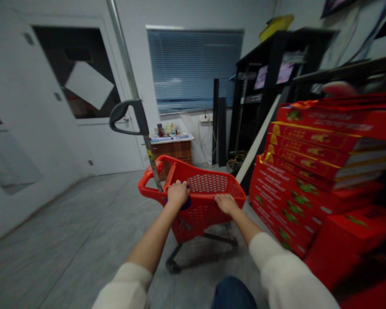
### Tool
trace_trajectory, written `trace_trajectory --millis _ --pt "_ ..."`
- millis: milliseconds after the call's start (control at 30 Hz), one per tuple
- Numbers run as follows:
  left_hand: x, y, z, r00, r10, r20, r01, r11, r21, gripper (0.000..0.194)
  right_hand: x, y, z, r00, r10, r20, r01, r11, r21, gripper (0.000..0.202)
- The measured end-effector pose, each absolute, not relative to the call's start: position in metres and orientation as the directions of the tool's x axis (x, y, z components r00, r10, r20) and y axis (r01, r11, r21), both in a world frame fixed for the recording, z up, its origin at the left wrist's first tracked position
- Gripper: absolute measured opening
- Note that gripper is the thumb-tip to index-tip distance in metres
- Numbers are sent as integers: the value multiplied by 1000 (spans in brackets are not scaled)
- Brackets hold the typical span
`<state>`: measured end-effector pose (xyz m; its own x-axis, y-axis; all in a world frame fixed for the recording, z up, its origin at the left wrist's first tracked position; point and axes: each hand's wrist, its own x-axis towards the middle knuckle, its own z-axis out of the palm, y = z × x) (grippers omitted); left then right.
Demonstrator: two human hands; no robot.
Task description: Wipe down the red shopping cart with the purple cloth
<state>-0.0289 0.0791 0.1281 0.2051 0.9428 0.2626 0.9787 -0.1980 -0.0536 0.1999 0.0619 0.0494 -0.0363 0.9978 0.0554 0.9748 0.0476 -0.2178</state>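
While my left hand [178,193] clutches purple cloth [187,203], my right hand [225,203] touches the cart [203,213]; its grip, I can't tell. I'd press evenly.

I see the cart [207,211] in the middle, near. A pole [133,88] stands at its left end. Far behind the cart is a desk [176,153] with small things [170,128] on it, below the window [196,71]. The door [112,148] is far left. Boxes [289,189] are piled near right, with a rack [272,62] behind them.
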Motion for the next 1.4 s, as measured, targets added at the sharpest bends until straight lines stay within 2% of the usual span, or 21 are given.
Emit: trace_trajectory --millis 133,333,533,767,900,1000,1133,1267,1400 --pt "-4 74 107 226 932 284 974 -223 -43 32 189 64 44 22 999 39 974 -13 -227 43" --pt "5 73 107 502 843 194 864 -499 -71 30 180 56 46 86 995 53 971 -72 -230 41" --pt "-49 85 126 257 931 261 966 -243 -86 34 172 55 42 115 991 66 968 -97 -231 41" --pt "-10 77 98 375 901 218 925 -380 -21 35 174 47 45 45 996 73 978 -29 -206 39" --pt "-10 81 104 461 873 159 884 -467 -1 35 195 39 47 40 997 65 983 -28 -180 39" --pt "-30 90 116 365 920 143 930 -367 -15 36 201 37 44 35 997 63 984 -24 -177 38" --pt "-39 94 116 187 958 216 982 -190 -10 38 193 38 38 64 995 72 983 -51 -174 38" --pt "-10 87 99 215 949 230 974 -224 16 38 183 38 35 90 992 87 981 -74 -177 39" --pt "8 84 94 331 920 210 939 -344 27 39 180 36 35 112 991 79 979 -97 -181 40"
